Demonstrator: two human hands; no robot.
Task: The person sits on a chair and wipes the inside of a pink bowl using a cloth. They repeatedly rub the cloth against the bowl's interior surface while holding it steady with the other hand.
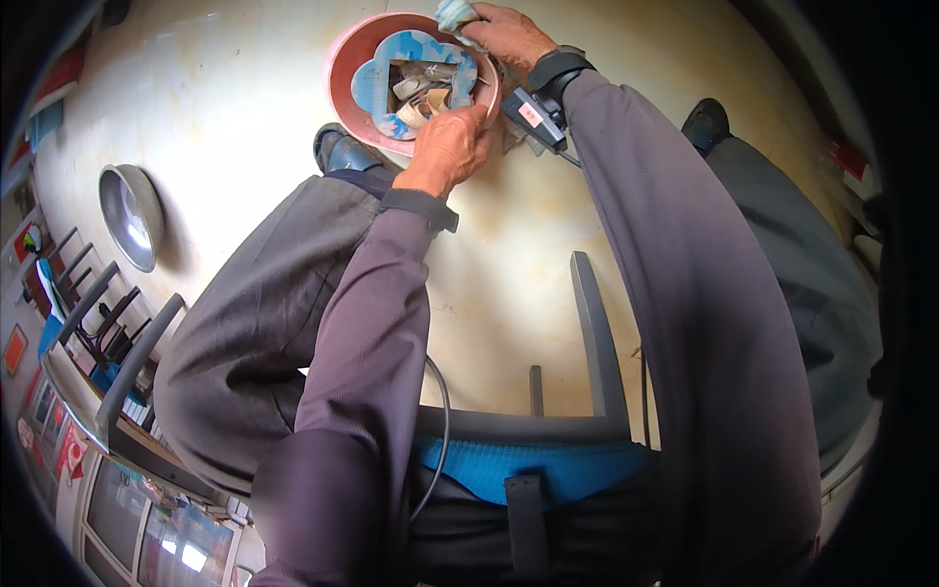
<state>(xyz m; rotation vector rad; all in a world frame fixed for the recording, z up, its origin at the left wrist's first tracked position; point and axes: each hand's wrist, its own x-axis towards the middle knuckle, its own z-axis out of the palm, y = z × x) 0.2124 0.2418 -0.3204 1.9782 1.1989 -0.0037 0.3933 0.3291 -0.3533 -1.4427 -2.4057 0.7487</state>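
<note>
On the floor between my feet stands a pink plastic bin [343, 88] with a blue and white cloud-shaped lid or insert [370, 81] inside its rim. Packets and pale strips of refuse [418, 103] show through the square opening. My left hand [449, 147] grips the near right part of the bin's rim. Beyond it, my right hand [510, 35] holds a crumpled pale cloth [456, 15] at the bin's far right edge. A black device with a cable is at my right wrist.
A round metal basin [132, 218] lies on the floor to the left. Dark chair legs [596, 330] stand between my knees, and more chairs [139, 359] are at the lower left. My shoes [345, 150] flank the bin, the left one close against it.
</note>
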